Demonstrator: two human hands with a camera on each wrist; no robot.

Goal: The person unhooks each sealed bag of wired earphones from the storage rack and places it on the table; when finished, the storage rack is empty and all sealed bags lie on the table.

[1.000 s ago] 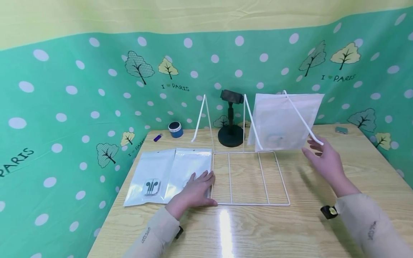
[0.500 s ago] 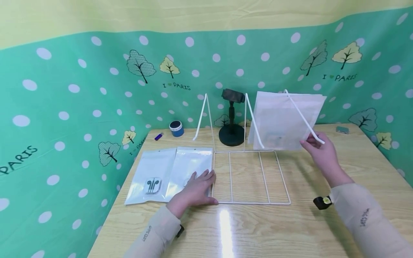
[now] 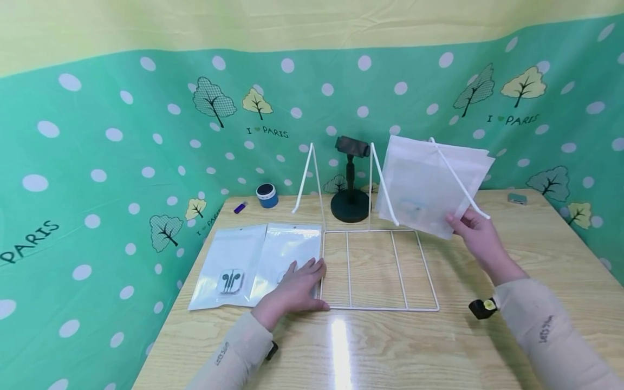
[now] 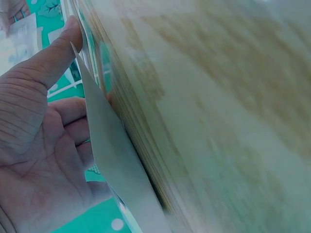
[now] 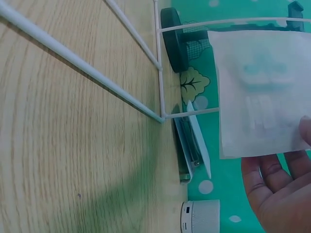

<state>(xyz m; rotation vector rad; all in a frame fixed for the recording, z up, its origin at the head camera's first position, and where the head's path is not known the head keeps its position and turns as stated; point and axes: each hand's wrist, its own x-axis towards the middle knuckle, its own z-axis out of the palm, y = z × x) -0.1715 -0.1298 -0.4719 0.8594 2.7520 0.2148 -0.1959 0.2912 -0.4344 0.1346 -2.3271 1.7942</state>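
A white wire rack (image 3: 380, 309) stands on the table, with several hook arms rising at its back. White zip pouches (image 3: 424, 187) hang on the right hook arm (image 3: 455, 176), tilted, their lower right corner pinched by my right hand (image 3: 482, 244). Through the front of the pouch (image 5: 265, 92), the right wrist view shows faint blurred shapes inside. My left hand (image 3: 298, 286) rests at the rack's left edge, fingers fairly straight, partly over a flat white pouch (image 3: 292, 244). Beside that lies another pouch (image 3: 239, 244), containing an earphone case (image 3: 229, 281).
Behind the rack is a black stand (image 3: 349, 206) with a round base. A blue speaker (image 3: 266, 196) and a purple USB stick (image 3: 239, 207) sit at the back left. Toward the back right lies a small teal item (image 3: 517, 199). A patterned curtain (image 3: 161, 135) borders the table.
My right hand has gone from beside the hanging pouches to pinching their lower corner, moving left and toward me. The pouches now tilt. My left hand stays in place.
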